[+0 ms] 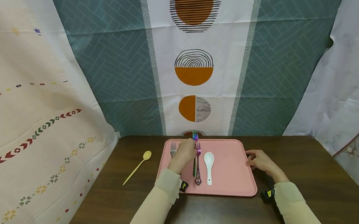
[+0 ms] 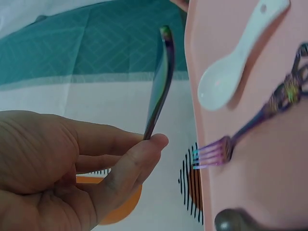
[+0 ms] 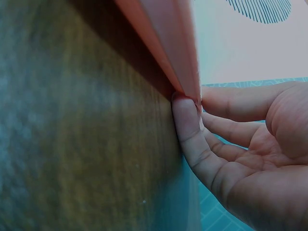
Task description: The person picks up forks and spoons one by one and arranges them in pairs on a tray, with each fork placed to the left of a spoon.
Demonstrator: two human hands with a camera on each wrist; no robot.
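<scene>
My left hand [image 1: 184, 154] pinches an iridescent fork [image 1: 195, 135] between thumb and fingers over the pink tray [image 1: 229, 187]. In the left wrist view, the held fork [image 2: 163, 82] stands up from the fingertips, seen edge-on. A purple ornate fork [image 1: 198, 153] lies beside it on the tray, then a white spoon [image 1: 209, 161]. Left of the hand show the tines of a silver fork [image 1: 173, 146], its handle hidden. My right hand [image 1: 261, 160] grips the tray's right edge, thumb against the rim [image 3: 180, 62] in the right wrist view.
A yellow spoon [image 1: 142, 161] lies on the dark wooden table [image 1: 111, 210], left of the tray. A rounded metal end [image 2: 230, 220] shows at the bottom of the left wrist view. Patterned cloth [image 1: 123, 77] hangs behind the table, with white cloth [image 1: 343, 93] on the right.
</scene>
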